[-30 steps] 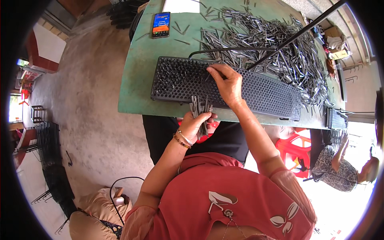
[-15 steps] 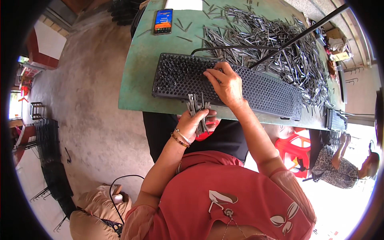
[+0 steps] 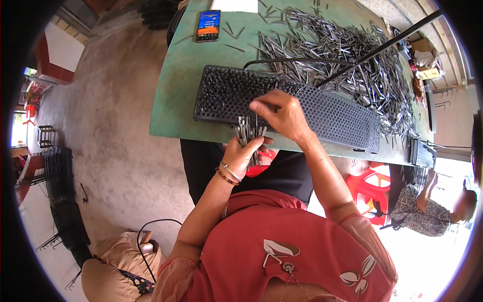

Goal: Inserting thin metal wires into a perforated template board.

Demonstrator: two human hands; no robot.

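My left hand (image 3: 241,151) is closed round a bundle of thin metal strips (image 3: 244,132), held upright just off the table's front edge. Over the front of a long black perforated tray (image 3: 327,113), my right hand (image 3: 286,117) has its fingers pinched together. One strip rises from the bundle to those fingertips, which partly hide its top. Many small dark pieces (image 3: 226,90) stand in the holes at the tray's left end, while the holes to the right show bare.
A large heap of loose metal strips (image 3: 347,65) covers the back right of the green table (image 3: 173,100). A phone (image 3: 208,26) lies at the back left. A black rod (image 3: 382,45) slants above the heap. Another person (image 3: 425,209) sits at the right, near a red stool (image 3: 370,189).
My right hand has come off the tray's holes and moved slightly left and toward me, up to the bundle. My left hand keeps its hold on the strips, almost unmoved.
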